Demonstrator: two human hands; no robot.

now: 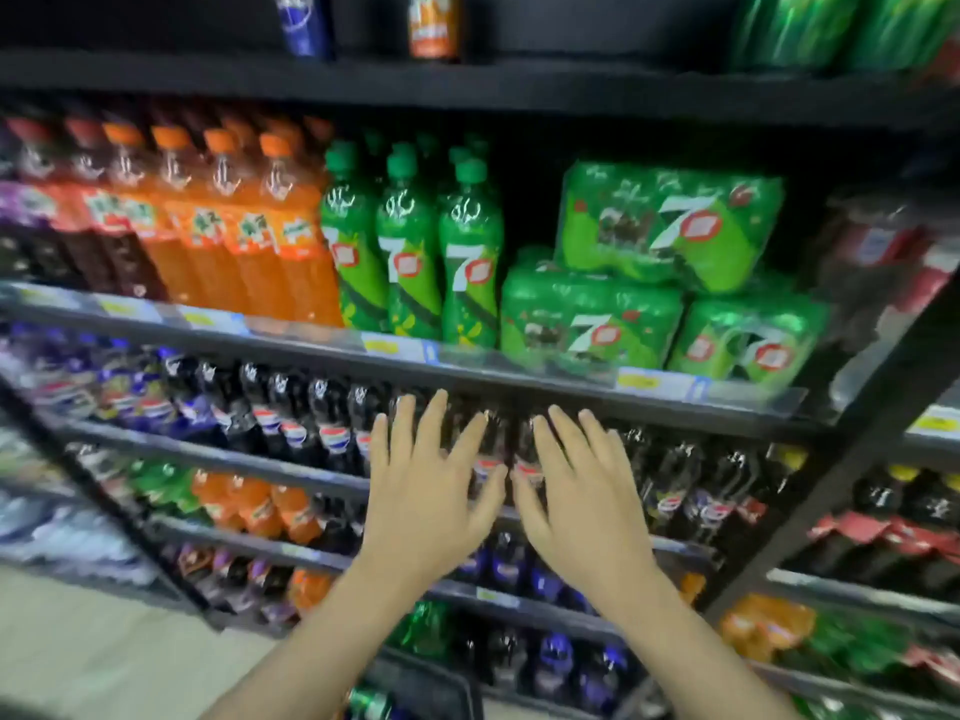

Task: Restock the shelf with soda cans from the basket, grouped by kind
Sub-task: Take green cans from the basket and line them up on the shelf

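Hands: left hand (423,504) and right hand (582,506) are both raised side by side, fingers spread and straight, holding nothing
Cans: a green can top (369,704) shows at the bottom edge, below and slightly left of the left hand, inside what looks like the dark basket (441,683); blurred, so kind is a guess
Axis: the can seems to stand upright, long axis vertical
Nearer hand: the left, judged from the can lying under that forearm
Coming move: probably a reach down and back toward the body, away from the shelves
Surface ahead: fingertips overlap a row of dark cola bottles (332,433) beyond them; contact cannot be told
Above the hands: green bottles (405,252) and wrapped green packs (670,226) on the next shelf (519,371) up
Room: the shelves look tightly filled; no gap for cans shows near the hands
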